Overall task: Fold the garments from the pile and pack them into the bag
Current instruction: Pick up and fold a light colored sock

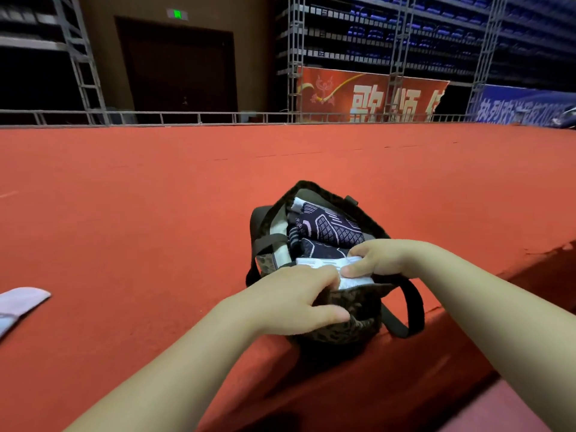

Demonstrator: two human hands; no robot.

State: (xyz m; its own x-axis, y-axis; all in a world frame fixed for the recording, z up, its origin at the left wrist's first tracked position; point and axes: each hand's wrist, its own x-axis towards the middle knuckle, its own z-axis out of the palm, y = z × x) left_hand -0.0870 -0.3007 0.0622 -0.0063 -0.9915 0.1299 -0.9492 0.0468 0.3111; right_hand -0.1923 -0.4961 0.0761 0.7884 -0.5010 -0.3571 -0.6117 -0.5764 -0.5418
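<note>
A dark leopard-print bag [355, 302] stands open on the red carpeted stage, near its front edge. Inside lie a folded dark garment with a pale pattern [327, 227] and, on top at the near side, a folded white garment [330, 265]. My left hand [294, 299] grips the bag's near rim, thumb outside and fingers curled over the edge onto the white garment. My right hand [380, 255] pinches the white garment between thumb and fingers at the bag's mouth. The bag's bottom is hidden.
A folded pale lilac garment [18, 304] lies on the carpet at the far left. The stage edge [467, 294] drops off on the right, close to the bag. A low metal railing [199, 115] and scaffolding with banners stand at the back.
</note>
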